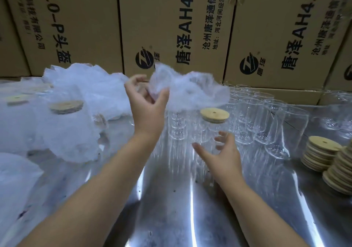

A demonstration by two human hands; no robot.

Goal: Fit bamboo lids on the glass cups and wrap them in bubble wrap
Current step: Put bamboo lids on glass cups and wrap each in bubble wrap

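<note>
L hand (pixel 146 106) is raised over the table centre, thumb and fingers pinching a crumpled bubble wrap sheet (pixel 192 90) that hangs in the air to its right. R hand (pixel 225 152) is lower and nearer, fingers spread and loosely curved, gripping nothing, just beside the base of a glass cup (pixel 210 134). Can't tell if the fingertips touch the glass, since it's blurred. That cup stands upright mid-table w/ a bamboo lid (pixel 214 115) seated on its mouth. The sheet's lower edge is just above the lid. Far right: rows of unlidded glass cups (pixel 266 117). Near right: stacks of bamboo lids (pixel 322 156). Left: cups already wrapped (pixel 66 126), lids showing through the wrap. All sit on a shiny metal table (pixel 171 208). Printed cardboard boxes (pixel 175 27) line the far side.
</note>
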